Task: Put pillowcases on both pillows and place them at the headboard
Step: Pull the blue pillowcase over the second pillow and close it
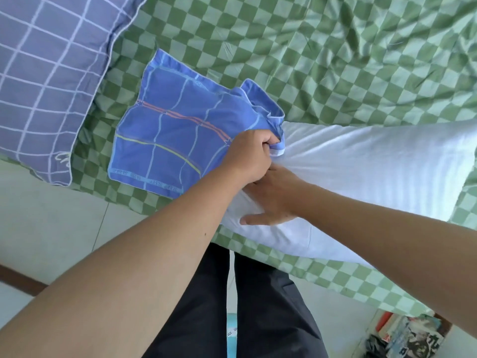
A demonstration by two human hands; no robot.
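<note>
Green-and-pale checked bedding (335, 60) covers a bed seen from above, wrinkled toward the upper right, with pale floor tiles (51, 215) along its near edge and a heap of printed packets or magazines (405, 334) on the floor at lower right. On the bedding lies a bare white pillow (374, 171), running from the centre to the right edge. A blue pillowcase (175, 140) with a grid of thin lines lies flat just left of it, its open mouth meeting the pillow's end. At upper left rests a second pillow (49, 81), already in a blue-grey grid case. The person's left hand (247, 153) is curled tight, pinching the rim of the pillowcase's opening. The right hand (273, 197) lies on the pillow's near corner, thumb stretched out; the left hand hides its fingertips, so whether they grip the corner cannot be told. The likely trouble: only one side of the opening is held, so the mouth may sag closed and the soft corner bunch against it. The pillow also overhangs the bed's edge and could slide to the floor.
</note>
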